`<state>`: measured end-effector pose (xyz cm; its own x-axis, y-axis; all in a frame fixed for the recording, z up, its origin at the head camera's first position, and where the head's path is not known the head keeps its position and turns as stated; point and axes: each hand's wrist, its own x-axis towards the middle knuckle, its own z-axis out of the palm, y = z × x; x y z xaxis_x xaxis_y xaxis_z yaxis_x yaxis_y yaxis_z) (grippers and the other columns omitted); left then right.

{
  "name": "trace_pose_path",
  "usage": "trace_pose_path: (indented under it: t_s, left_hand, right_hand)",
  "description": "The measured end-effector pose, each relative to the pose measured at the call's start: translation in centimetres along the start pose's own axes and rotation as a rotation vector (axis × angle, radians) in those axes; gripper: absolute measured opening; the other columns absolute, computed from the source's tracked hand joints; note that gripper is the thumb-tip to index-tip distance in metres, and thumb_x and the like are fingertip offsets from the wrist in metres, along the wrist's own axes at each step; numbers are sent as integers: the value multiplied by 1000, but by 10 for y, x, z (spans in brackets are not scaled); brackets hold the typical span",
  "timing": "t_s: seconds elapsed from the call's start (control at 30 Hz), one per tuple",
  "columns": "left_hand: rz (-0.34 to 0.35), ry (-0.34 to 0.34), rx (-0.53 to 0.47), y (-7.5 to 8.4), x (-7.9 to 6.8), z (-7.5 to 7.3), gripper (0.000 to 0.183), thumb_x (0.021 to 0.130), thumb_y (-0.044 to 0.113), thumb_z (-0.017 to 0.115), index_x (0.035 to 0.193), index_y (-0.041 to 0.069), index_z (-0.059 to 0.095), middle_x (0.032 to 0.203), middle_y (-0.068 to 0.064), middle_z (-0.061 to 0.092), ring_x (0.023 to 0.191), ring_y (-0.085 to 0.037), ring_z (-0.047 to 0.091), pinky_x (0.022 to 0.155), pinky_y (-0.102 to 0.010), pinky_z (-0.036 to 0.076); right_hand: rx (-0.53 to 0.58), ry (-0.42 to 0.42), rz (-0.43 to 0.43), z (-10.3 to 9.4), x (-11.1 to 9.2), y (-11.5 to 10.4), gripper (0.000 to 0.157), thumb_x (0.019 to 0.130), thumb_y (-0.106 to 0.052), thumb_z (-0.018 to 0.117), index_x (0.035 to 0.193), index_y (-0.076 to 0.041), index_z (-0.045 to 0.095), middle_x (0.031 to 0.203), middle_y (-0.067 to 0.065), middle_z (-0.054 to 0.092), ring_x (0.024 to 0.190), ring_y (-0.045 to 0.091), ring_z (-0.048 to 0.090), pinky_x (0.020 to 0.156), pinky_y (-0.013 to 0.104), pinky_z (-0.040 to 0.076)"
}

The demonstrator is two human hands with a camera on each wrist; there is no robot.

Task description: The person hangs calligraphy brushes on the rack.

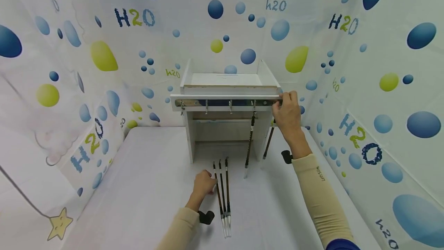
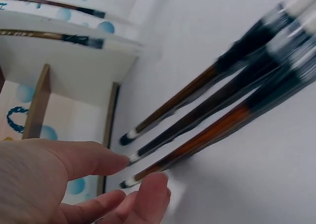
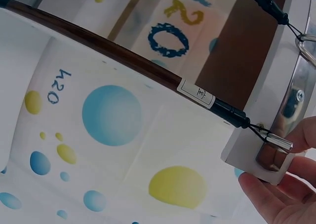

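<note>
Three writing brushes (image 1: 222,196) lie side by side on the white table, clear caps on their bristle ends. Beside their looped ends is my left hand (image 1: 204,183), thumb and fingers apart in the left wrist view, with a fingertip close to one handle; contact is unclear. My right hand (image 1: 289,117) grips the right end of the hook rail (image 1: 229,103) on a white shelf, thumb by the end hook (image 3: 279,141). From that hook a brown brush (image 3: 123,54) hangs by its black loop. Another brush (image 1: 250,140) hangs from the neighbouring hook.
The white shelf unit (image 1: 189,138) stands at the back of the table (image 1: 149,188), with an open tray (image 1: 225,79) on top. Several metal hooks (image 1: 206,107) line the rail. Patterned white sheets (image 1: 194,45) surround the table.
</note>
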<state>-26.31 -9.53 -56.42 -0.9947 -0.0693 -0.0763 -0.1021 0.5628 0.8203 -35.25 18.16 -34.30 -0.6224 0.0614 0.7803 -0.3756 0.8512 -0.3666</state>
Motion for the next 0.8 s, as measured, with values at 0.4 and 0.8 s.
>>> trace_pose_path:
  t_s: [0.4, 0.8]
  left_hand:
    - [0, 18, 20, -13, -8, 28, 27, 78, 5, 66, 63, 12, 45, 52, 0, 49, 41, -11, 48, 39, -21, 35]
    - [47, 73, 88, -12, -8, 38, 11, 77, -1, 65, 77, 1, 55, 58, -8, 56, 40, -14, 52, 38, -24, 40]
  right_hand:
    - [-18, -19, 16, -2, -2, -1, 25, 91, 0, 59, 111, 13, 61, 106, 26, 52, 87, 41, 65, 78, 45, 60]
    - [-14, -16, 9, -2, -2, -1, 25, 91, 0, 59, 112, 14, 60, 106, 27, 52, 89, 41, 65, 80, 45, 59]
